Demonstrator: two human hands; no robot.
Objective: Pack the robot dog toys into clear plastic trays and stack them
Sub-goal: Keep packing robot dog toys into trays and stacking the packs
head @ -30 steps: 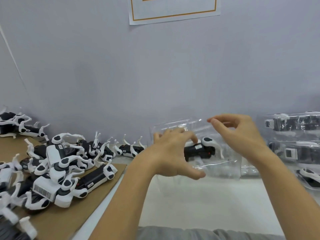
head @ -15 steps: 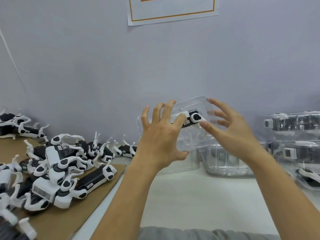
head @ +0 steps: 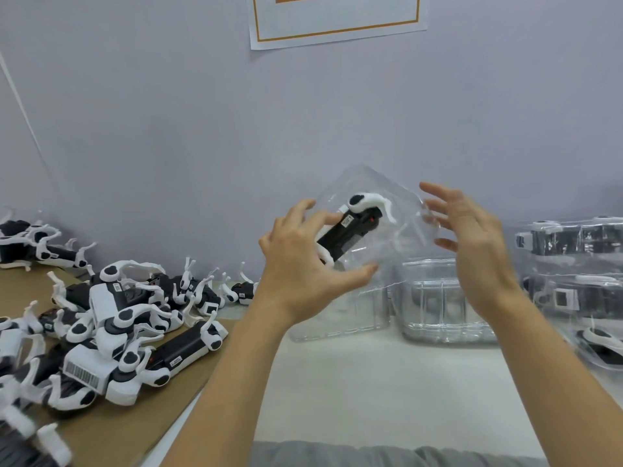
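Both hands are holding a tilted tray (head: 387, 210) with a toy (head: 350, 230): left hand (head: 303, 261) fingers curling round it, right hand (head: 472, 241) fingers spreading against it.

— What sort of place is this?
— A toy packing station: a heap of identical robot dog toys (head: 111, 318) on cardboard (head: 141, 426), stacked clear trays (head: 445, 301) on a white worktop (head: 371, 382), a posted notice (head: 333, 18) on the wall.
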